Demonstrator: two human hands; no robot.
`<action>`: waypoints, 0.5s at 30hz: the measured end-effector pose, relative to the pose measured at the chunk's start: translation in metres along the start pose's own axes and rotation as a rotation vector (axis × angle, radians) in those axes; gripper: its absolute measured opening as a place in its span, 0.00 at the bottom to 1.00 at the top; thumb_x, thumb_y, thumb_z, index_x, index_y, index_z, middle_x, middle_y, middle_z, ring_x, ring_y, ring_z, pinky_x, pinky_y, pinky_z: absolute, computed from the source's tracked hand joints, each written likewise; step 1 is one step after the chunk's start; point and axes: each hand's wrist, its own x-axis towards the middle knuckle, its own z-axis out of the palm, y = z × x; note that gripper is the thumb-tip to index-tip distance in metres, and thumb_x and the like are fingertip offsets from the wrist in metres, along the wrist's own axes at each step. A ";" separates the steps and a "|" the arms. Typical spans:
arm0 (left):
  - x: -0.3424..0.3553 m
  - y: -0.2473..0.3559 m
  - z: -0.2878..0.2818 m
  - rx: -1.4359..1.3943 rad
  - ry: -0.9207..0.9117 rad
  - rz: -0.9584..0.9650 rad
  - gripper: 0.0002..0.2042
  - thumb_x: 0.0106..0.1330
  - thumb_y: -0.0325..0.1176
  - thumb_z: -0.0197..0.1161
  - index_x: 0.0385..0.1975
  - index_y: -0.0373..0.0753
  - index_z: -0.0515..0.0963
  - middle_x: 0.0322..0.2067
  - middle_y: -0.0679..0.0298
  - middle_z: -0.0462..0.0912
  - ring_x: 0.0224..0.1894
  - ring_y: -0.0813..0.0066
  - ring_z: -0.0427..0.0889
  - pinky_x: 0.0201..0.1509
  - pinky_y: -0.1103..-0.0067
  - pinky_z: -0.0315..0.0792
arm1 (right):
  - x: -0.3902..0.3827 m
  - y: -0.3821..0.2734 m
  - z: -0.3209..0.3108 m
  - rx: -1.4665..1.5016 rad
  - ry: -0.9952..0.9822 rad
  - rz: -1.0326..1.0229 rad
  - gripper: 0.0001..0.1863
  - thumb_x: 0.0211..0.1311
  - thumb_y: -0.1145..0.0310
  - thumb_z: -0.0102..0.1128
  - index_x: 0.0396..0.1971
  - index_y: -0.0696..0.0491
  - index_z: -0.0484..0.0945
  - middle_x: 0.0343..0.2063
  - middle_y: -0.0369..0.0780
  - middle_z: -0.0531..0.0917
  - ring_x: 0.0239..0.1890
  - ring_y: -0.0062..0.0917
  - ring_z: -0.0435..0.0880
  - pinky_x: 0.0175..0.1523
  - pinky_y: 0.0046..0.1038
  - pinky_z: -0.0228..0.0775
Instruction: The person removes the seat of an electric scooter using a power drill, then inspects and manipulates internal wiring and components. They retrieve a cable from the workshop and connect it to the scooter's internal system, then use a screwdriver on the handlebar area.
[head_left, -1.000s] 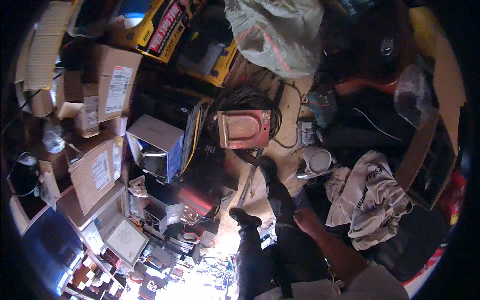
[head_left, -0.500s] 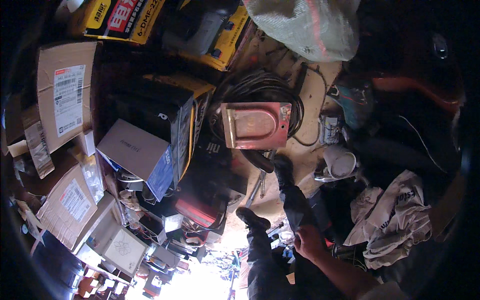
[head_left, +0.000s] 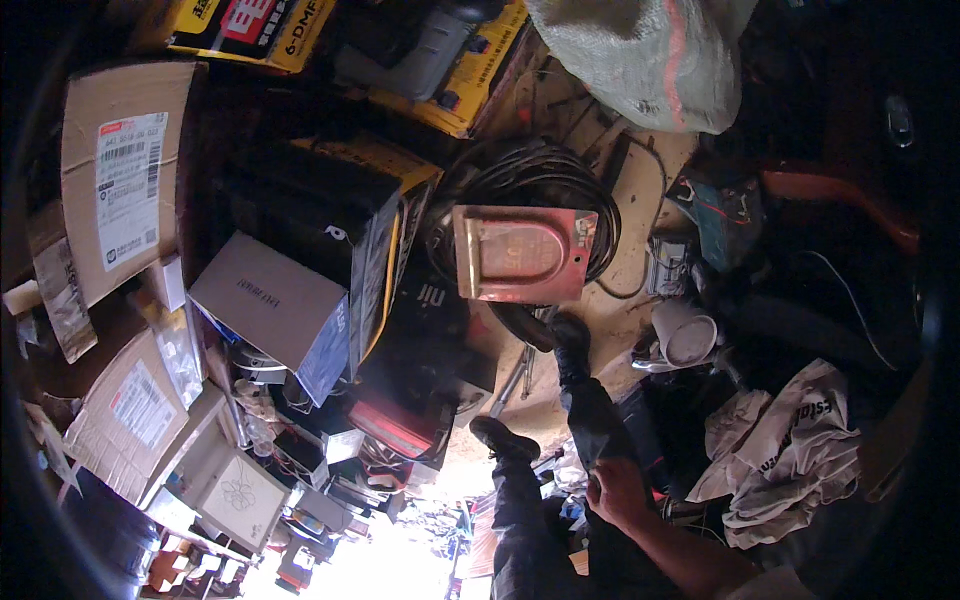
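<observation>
My right hand (head_left: 618, 492) rests over the thigh of my dark trousers (head_left: 597, 435), its forearm coming in from the lower right. Its fingers look curled, and anything inside them is hidden. My left hand is out of sight. Ahead of my shoes, a flat red package (head_left: 522, 290) with a U-shaped form on its front lies against a coil of black cable (head_left: 545, 165). Long metal tools (head_left: 512, 383) lie on the floor just this side of it. A crumpled pale cloth or bag (head_left: 785, 450) is to the right of my hand.
A white cup-like container (head_left: 686, 335) and a teal power tool (head_left: 718, 215) are on the right. A woven sack (head_left: 650, 60) stands at the back. Cartons (head_left: 125, 230), a brown-topped blue box (head_left: 265, 295) and yellow-black boxes (head_left: 470, 80) crowd the left and back. Bright light washes out the lower middle.
The view has shifted slightly, so the sack, package and cable coil appear a little farther right. My right hand stays on the thigh, almost unmoved.
</observation>
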 end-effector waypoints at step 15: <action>-0.049 -0.040 -0.009 -0.201 -0.067 0.145 0.16 0.60 0.37 0.57 0.46 0.38 0.77 0.36 0.61 0.80 0.37 0.70 0.77 0.35 0.76 0.71 | 0.008 -0.013 0.000 -0.185 0.140 -0.116 0.09 0.40 0.67 0.63 0.19 0.54 0.75 0.27 0.45 0.78 0.36 0.40 0.77 0.44 0.41 0.69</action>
